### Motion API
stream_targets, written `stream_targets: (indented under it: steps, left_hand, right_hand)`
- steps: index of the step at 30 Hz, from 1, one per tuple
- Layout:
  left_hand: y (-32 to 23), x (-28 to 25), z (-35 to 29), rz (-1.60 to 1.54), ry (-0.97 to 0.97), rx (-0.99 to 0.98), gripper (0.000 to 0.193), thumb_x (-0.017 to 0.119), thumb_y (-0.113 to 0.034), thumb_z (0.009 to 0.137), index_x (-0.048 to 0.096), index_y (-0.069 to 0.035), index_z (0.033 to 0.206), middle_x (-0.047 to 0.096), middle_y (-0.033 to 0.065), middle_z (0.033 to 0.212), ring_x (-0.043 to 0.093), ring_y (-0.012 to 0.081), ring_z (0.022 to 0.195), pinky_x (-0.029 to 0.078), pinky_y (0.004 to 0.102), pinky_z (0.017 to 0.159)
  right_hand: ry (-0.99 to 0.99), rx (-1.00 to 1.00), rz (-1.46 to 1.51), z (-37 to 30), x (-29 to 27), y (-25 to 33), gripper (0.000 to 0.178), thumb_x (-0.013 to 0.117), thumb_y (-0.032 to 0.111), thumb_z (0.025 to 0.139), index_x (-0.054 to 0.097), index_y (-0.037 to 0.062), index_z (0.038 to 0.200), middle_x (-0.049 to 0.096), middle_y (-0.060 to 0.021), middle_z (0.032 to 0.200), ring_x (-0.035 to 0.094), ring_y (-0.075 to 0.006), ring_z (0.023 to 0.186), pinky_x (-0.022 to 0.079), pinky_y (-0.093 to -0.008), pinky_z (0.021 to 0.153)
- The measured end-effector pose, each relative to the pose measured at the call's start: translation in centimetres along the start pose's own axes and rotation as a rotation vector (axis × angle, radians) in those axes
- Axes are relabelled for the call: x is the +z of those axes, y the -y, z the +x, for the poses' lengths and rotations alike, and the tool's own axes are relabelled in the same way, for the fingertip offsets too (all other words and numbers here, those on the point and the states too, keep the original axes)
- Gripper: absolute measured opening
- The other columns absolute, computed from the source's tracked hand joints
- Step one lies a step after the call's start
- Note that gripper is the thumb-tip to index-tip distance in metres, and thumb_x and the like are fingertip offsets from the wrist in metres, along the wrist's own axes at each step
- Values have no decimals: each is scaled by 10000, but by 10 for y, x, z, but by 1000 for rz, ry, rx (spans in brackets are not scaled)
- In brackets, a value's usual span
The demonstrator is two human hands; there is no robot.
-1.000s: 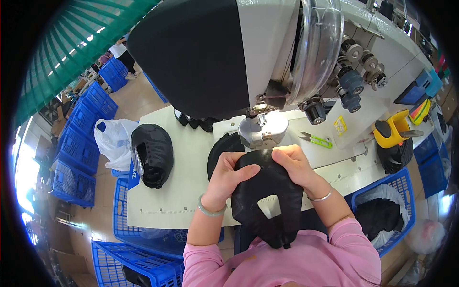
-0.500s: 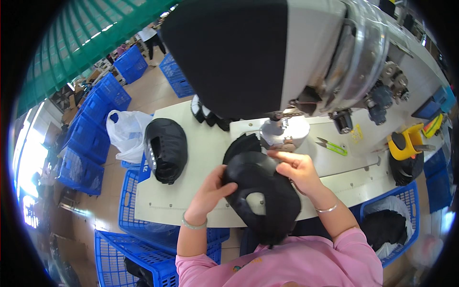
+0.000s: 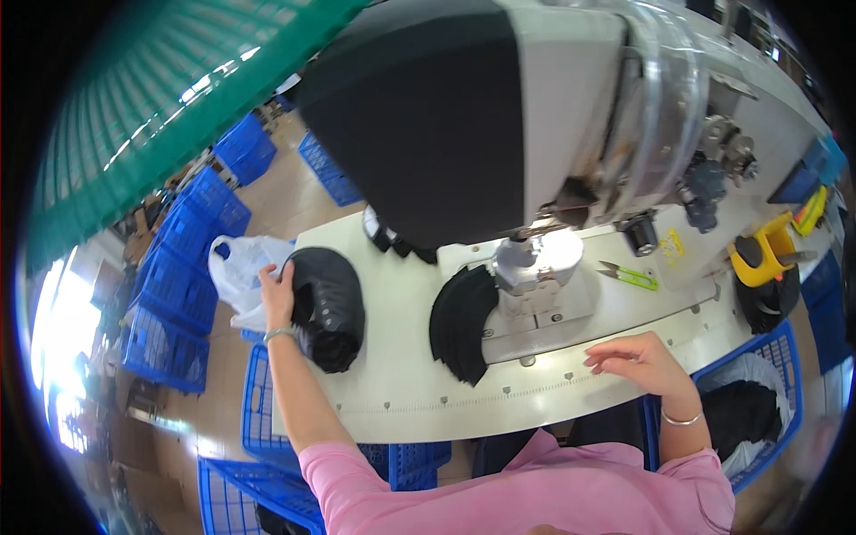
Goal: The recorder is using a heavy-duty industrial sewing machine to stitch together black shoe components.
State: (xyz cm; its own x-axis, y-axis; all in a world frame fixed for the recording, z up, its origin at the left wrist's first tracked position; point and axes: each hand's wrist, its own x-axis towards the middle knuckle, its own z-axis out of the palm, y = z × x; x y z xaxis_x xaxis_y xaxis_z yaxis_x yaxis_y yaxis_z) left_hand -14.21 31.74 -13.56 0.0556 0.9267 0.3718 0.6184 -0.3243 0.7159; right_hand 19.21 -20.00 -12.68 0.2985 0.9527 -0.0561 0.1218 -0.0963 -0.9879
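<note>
My left hand (image 3: 278,296) reaches to the left end of the sewing table, fingers apart, against the left edge of a stack of black, curved, cap-like pieces (image 3: 343,294). A white plastic bag (image 3: 239,283) lies just beyond the fingers. Over the table's front edge, my right hand (image 3: 629,358) hovers with loosely stretched fingers and nothing in them. Between the hands, a fanned pile of black curved fabric strips (image 3: 462,323) lies left of the sewing machine's lit metal arm (image 3: 539,267). How the stacked pieces sit inside one another is partly hidden.
The machine head (image 3: 428,116) looms over the table's far side. Green-handled thread snips (image 3: 631,275) and a yellow holder (image 3: 763,257) lie to the right. Blue crates (image 3: 169,330) line the left floor; another crate (image 3: 786,357) holds black pieces at the right.
The black cap-like piece has left both hands. My left hand moved left to the stack, and my right moved right, away from the machine. The fanned strips now show fully.
</note>
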Motion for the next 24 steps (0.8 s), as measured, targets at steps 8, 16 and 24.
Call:
stream_targets:
  steps: [8, 16, 24]
  left_hand:
    - [79, -34, 50, 403, 22, 399, 394, 487, -223, 985, 564, 31, 1277, 586, 249, 1265, 551, 399, 1172, 410, 422, 1020]
    - [-96, 20, -54, 114, 174, 506, 420, 591, -198, 944, 533, 25, 1296, 567, 202, 1295, 514, 346, 1213, 375, 396, 1033]
    - [-121, 33, -111, 42, 498, 569, 384, 628, -76, 864, 571, -1, 1237, 600, 171, 1233, 557, 322, 1154, 410, 366, 991]
  right_hand:
    - [-1036, 339, -1214, -67, -89, -23, 242, 674, 255, 828, 706, 67, 977, 680, -138, 820, 651, -346, 809, 523, -449, 724]
    - [-1699, 553, -1591, -116, -226, -79, 574, 703, 118, 762, 519, 30, 1298, 464, -209, 1342, 472, -404, 1223, 483, -489, 924]
    - [-1312, 671, -1522, -130, -244, -65, 297, 624, 170, 872, 614, 61, 1148, 676, -193, 955, 687, -363, 782, 565, -441, 695]
